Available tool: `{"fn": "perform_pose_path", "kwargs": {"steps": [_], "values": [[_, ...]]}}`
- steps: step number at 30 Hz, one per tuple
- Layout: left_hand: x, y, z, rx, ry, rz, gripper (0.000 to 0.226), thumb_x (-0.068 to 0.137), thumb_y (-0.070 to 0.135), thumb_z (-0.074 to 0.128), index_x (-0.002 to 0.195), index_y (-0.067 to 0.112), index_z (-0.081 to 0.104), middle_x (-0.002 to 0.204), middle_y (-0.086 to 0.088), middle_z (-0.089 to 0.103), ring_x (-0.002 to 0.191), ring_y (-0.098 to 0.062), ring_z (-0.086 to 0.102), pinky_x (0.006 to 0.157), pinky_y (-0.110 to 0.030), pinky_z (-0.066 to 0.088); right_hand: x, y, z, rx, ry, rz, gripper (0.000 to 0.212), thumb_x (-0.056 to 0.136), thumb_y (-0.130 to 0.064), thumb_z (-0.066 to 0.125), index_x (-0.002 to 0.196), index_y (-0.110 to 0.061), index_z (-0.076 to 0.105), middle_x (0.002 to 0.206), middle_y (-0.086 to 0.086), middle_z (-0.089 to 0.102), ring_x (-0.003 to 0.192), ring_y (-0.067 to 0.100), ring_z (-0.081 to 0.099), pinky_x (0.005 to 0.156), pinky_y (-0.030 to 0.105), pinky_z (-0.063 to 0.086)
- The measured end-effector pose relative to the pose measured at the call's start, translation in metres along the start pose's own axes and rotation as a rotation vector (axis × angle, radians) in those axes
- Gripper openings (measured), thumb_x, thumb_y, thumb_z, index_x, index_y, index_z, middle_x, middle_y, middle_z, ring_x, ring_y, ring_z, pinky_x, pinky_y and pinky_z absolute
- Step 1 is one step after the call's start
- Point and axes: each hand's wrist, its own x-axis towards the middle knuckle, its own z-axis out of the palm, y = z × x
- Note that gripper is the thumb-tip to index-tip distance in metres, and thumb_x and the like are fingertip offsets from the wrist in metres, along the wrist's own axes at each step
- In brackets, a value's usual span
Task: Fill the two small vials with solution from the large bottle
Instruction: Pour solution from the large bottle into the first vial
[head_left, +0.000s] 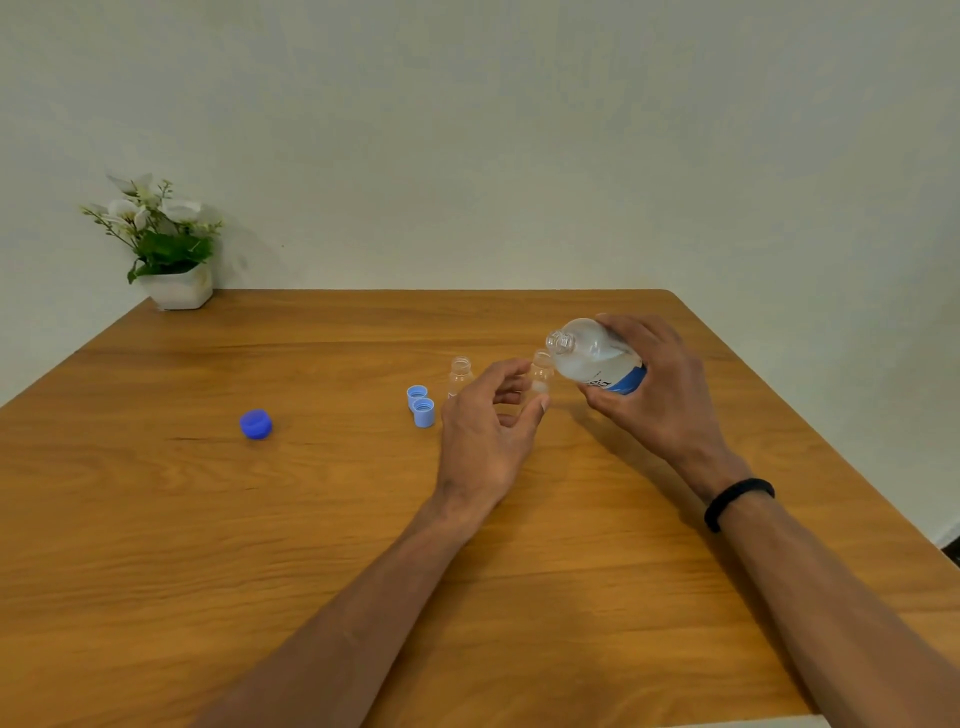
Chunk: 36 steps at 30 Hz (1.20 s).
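Note:
My right hand (660, 384) grips the large clear bottle (592, 358) with a blue label. The bottle is tilted, and its open mouth points left, just above a small clear vial (542, 370). My left hand (488, 426) holds this vial between fingertip and thumb on the table (311, 519). A second small vial (460, 375) stands open just to the left, untouched. Two light-blue vial caps (421, 405) lie side by side left of it. The bottle's dark-blue cap (255, 424) lies further left on the table.
A white pot with flowers (171, 260) stands at the table's far left corner against the wall. The table's right edge runs diagonally close to my right forearm, which wears a black wristband (737, 501).

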Motion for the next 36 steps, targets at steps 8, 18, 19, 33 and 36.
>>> {"fn": "perform_pose_path", "kwargs": {"steps": [8, 18, 19, 33, 36], "values": [[0.0005, -0.0007, -0.0001, 0.005, -0.008, -0.002, 0.047, 0.091, 0.025, 0.080, 0.135, 0.022, 0.066, 0.100, 0.025, 0.064, 0.095, 0.007, 0.066, 0.072, -0.005, 0.054, -0.0003, 0.0007, 0.0005, 0.005, -0.002, 0.002, 0.077, 0.075, -0.021, 0.095, 0.144, -0.016, 0.062, 0.138, 0.005, 0.062, 0.127, 0.025, 0.058, 0.105, 0.046, 0.055], [0.0006, -0.0016, 0.0005, 0.004, -0.017, -0.011, 0.045, 0.091, 0.023, 0.080, 0.133, 0.021, 0.067, 0.095, 0.027, 0.063, 0.093, 0.007, 0.066, 0.072, -0.005, 0.054, -0.0003, 0.0026, -0.0006, 0.009, -0.010, 0.012, 0.078, 0.074, -0.016, 0.094, 0.145, -0.016, 0.062, 0.139, 0.005, 0.061, 0.128, 0.026, 0.057, 0.106, 0.048, 0.054], [0.0006, -0.0015, 0.0006, 0.002, -0.014, -0.010, 0.044, 0.091, 0.023, 0.081, 0.133, 0.021, 0.068, 0.096, 0.026, 0.064, 0.093, 0.006, 0.067, 0.072, -0.006, 0.054, -0.0003, 0.0029, -0.0008, 0.010, -0.011, 0.013, 0.078, 0.074, -0.016, 0.094, 0.145, -0.016, 0.062, 0.139, 0.005, 0.060, 0.128, 0.025, 0.057, 0.107, 0.049, 0.054], [0.0014, -0.0036, 0.0019, -0.011, -0.012, -0.016, 0.043, 0.090, 0.018, 0.081, 0.132, 0.016, 0.069, 0.094, 0.023, 0.066, 0.089, 0.008, 0.067, 0.071, -0.007, 0.055, -0.0003, 0.0028, -0.0013, -0.006, -0.013, 0.012, 0.079, 0.074, -0.014, 0.093, 0.146, -0.017, 0.062, 0.139, 0.006, 0.060, 0.129, 0.025, 0.056, 0.107, 0.048, 0.054], [0.0012, -0.0030, 0.0017, -0.005, -0.011, -0.015, 0.043, 0.091, 0.019, 0.080, 0.132, 0.016, 0.069, 0.094, 0.022, 0.067, 0.091, 0.004, 0.068, 0.072, -0.008, 0.056, -0.0004, 0.0033, -0.0016, -0.007, -0.017, 0.012, 0.078, 0.075, -0.014, 0.093, 0.146, -0.017, 0.062, 0.139, 0.006, 0.059, 0.129, 0.026, 0.056, 0.106, 0.049, 0.054]]}}
